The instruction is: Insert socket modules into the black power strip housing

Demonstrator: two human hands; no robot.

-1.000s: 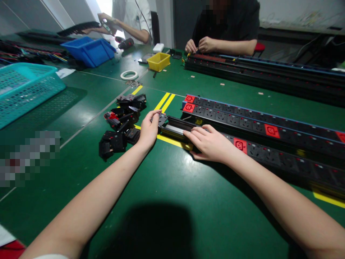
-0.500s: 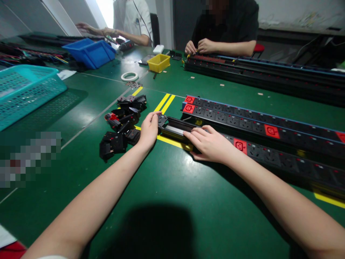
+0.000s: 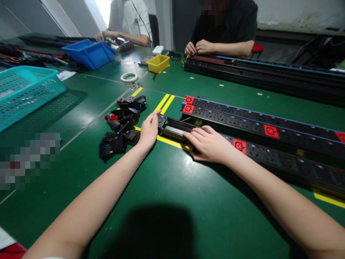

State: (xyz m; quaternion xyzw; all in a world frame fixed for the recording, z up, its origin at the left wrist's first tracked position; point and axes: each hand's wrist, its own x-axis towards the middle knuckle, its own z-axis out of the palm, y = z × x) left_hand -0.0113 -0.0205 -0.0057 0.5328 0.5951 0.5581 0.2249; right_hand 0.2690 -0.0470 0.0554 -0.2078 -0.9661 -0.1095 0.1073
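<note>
A long black power strip (image 3: 269, 155) with a red socket lies across the green table, its left stretch an open channel (image 3: 174, 130) with a pale inside. At the channel's left end my left hand (image 3: 149, 128) is closed on a black socket module (image 3: 161, 120), thumb on top. My right hand (image 3: 211, 144) lies over the strip farther right, its fingers wrapped over the channel's edges and gripping it. Beside my left hand is a heap of loose black socket modules (image 3: 117, 141), one with a red part. Two finished-looking strips (image 3: 229, 116) lie parallel behind.
Left stands a turquoise basket (image 3: 51, 81); farther back are a blue bin (image 3: 93, 59), a yellow tray (image 3: 158, 64) and a tape roll (image 3: 129, 77). Across the table, one co-worker's hands (image 3: 199, 47) are at more long strips (image 3: 229, 73); another person sits back left.
Both my hands stay nearly where they were on the strip and module. The back-left person's outstretched hand has drawn in to the right; the other co-worker's hands shifted slightly.
</note>
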